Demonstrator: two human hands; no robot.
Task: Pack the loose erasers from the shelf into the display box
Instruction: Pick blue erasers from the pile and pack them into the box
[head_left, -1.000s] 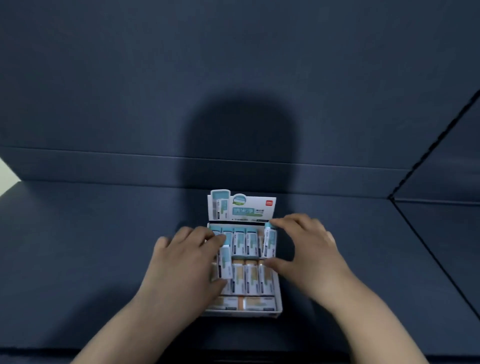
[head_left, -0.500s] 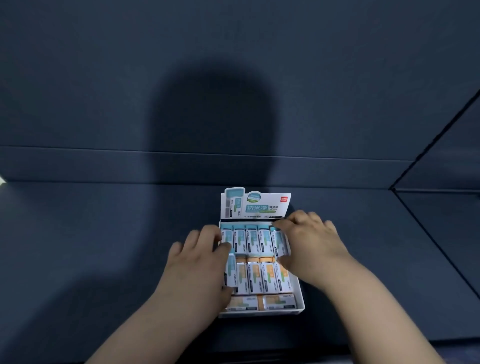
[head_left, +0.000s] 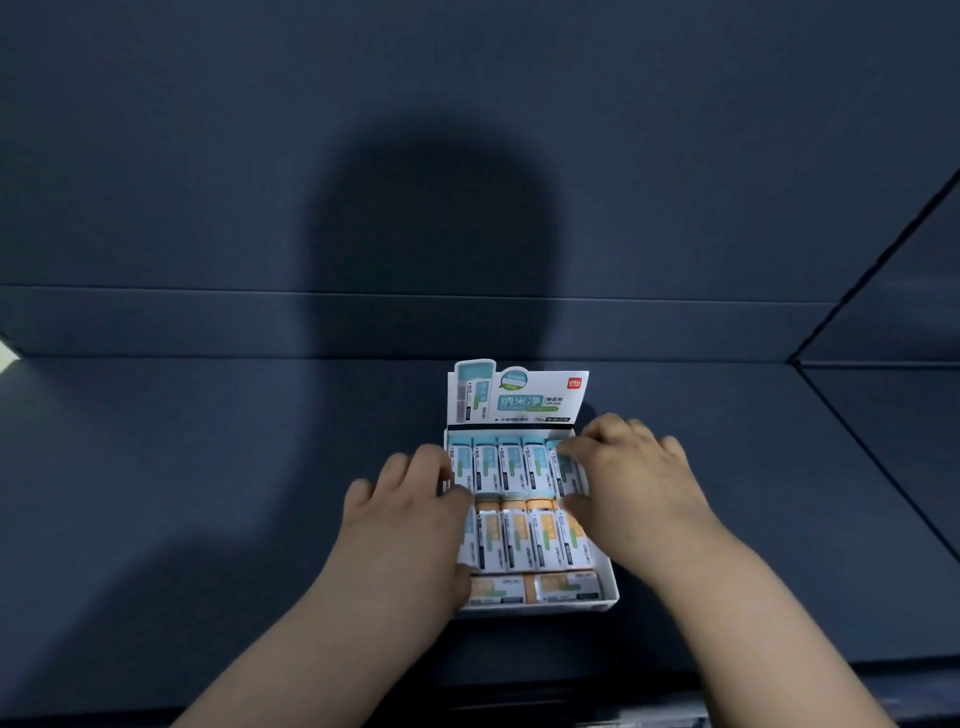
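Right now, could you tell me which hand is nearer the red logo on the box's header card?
Right. The right hand lies below and right of the red logo; the left hand is further off, at the left edge of the display box.

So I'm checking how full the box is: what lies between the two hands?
In the head view, between the left hand and right hand lie erasers packed in the box: a blue row above an orange row.

The person's left hand (head_left: 410, 525) and right hand (head_left: 634, 483) are bare. The left forearm (head_left: 311, 649) and right forearm (head_left: 753, 623) run uncovered to the view's lower edge. The fingers look short and rounded, and the nails are too blurred to make out.
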